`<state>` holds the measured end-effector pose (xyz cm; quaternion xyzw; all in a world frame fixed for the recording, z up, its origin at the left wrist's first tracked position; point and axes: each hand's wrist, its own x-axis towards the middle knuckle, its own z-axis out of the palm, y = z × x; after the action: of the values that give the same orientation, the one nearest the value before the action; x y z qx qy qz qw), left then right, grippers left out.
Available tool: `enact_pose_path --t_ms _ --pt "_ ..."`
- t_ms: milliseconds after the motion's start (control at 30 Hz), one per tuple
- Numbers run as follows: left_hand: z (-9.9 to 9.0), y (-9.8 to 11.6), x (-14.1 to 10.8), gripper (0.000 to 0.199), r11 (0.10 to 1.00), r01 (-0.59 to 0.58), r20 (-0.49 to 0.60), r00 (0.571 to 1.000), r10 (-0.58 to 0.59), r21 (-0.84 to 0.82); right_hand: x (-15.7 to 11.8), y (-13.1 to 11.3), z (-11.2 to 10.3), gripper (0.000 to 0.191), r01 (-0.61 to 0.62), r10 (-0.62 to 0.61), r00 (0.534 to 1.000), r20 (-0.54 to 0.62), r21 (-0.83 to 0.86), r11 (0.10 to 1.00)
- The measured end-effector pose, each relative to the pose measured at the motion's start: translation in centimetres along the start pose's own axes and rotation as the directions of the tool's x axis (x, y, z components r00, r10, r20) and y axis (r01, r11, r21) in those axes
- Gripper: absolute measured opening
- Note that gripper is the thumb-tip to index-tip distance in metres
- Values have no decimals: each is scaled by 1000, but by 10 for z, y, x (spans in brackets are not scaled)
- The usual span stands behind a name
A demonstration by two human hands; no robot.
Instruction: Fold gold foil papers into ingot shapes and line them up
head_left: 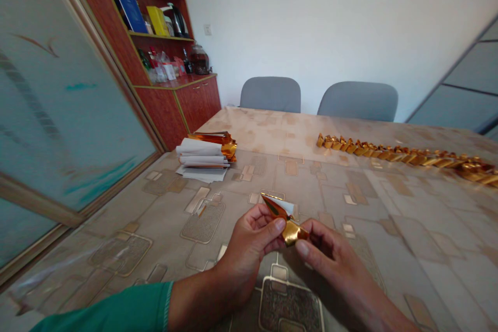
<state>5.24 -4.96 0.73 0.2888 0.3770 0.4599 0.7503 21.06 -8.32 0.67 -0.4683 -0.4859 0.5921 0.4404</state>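
A small piece of shiny gold foil paper (292, 232), partly folded, is held between my two hands above the table. Its white underside shows along the upper edge, and one end rises to a point at the upper left. My left hand (254, 241) pinches it from the left, thumb on top. At its lower right end, my right hand (330, 254) grips it between thumb and fingers. Some of the fingers behind the paper are hidden.
A stack of white and gold paper sheets (204, 155) lies at the left of the patterned tablecloth (249, 187). Toward the right runs a long row of folded gold pieces (404, 155). Two grey chairs (270, 93) stand behind the table, and a wooden cabinet (198, 104) is at the left.
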Motion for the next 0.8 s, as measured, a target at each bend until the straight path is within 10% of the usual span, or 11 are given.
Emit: enact_pose_path --t_ms 800 --pt "-2 -2 3 40 998 -6 28 1000 4 61 -1 3 -1 45 29 -34 999 -36 -126 992"
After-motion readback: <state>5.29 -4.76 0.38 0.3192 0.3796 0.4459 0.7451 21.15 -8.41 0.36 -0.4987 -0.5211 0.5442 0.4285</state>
